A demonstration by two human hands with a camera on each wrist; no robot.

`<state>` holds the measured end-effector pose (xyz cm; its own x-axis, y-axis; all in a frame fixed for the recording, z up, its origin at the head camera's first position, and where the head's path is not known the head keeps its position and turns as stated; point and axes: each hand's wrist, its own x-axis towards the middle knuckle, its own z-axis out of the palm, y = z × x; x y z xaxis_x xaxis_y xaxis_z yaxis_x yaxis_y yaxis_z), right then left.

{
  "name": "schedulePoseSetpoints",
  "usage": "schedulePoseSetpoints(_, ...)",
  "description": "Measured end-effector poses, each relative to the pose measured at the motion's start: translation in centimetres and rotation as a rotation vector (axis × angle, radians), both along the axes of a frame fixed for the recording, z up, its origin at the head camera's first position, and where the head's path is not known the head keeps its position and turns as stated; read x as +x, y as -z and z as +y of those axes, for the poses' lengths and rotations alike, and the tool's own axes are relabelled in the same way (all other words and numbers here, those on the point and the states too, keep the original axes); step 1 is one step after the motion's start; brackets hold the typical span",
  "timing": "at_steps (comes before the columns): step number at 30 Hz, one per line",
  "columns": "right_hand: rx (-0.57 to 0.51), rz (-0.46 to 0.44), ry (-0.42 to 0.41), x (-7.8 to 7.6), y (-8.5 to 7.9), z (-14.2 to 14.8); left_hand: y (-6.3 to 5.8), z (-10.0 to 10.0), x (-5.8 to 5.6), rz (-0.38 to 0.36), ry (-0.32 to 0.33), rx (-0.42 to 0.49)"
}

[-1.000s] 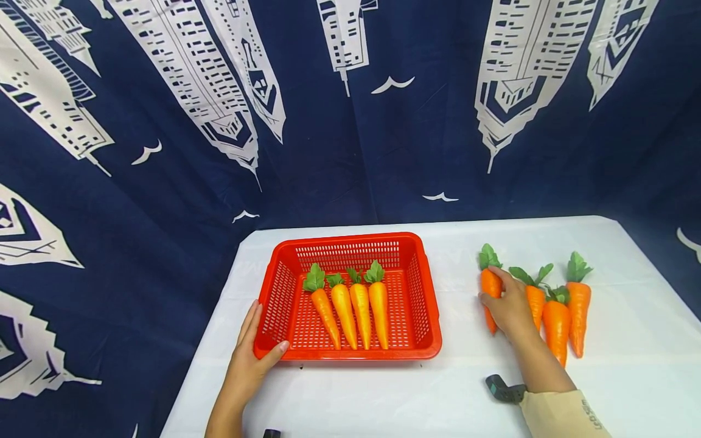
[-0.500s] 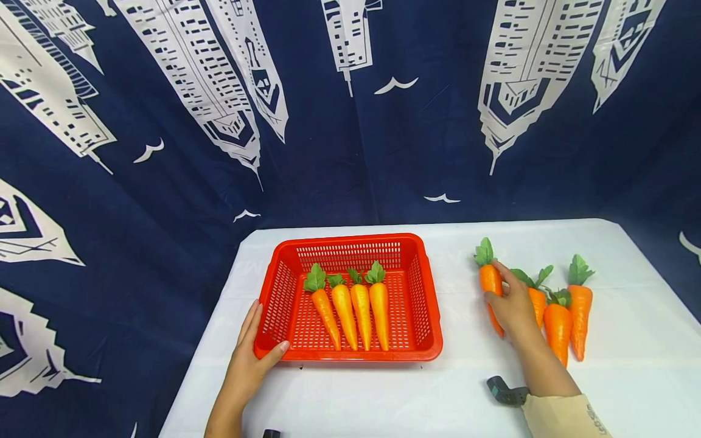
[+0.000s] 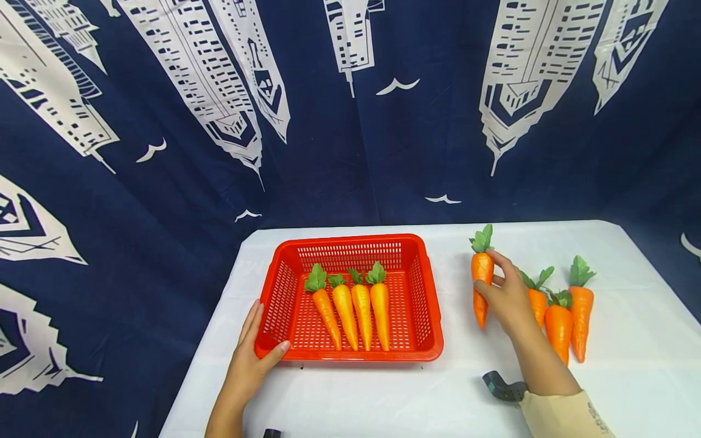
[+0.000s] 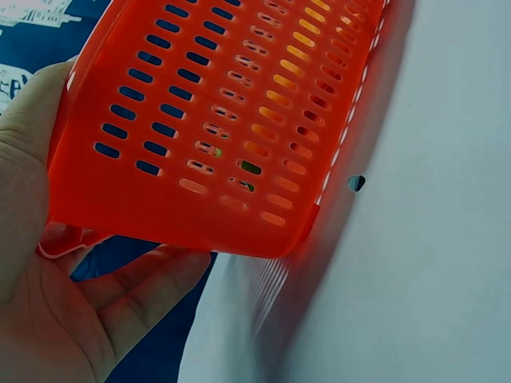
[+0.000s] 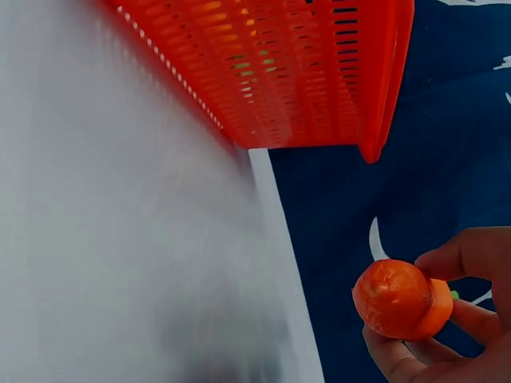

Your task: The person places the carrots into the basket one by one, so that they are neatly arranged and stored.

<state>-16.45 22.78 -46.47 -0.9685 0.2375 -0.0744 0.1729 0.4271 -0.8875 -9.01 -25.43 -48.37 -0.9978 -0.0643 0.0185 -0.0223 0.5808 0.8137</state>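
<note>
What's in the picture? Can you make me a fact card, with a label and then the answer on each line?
Left grip: touches the near left corner of the red rectangular plastic basket
Right grip: holds a tapered orange carrot with green leaves
In the basket: four slim yellowish-orange carrots, leafy too
Right side: three more orange carrots, one partly hidden
Table: white cover
Backdrop: dark blue fabric, white buildings
</note>
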Motion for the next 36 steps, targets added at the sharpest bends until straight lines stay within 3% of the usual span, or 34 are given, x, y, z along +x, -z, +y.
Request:
schedulePoseSetpoints(18, -0.087, 0.080, -0.073, -1.4, -2.7, -1.7, 0.0, 0.0, -0.1, 0.013, 0.003, -0.006)
schedulePoseSetpoints(36, -0.093, 0.133, -0.237, -3.0, -5.8, -4.6, 0.0, 0.0, 0.0, 0.015, -0.003, 0.003)
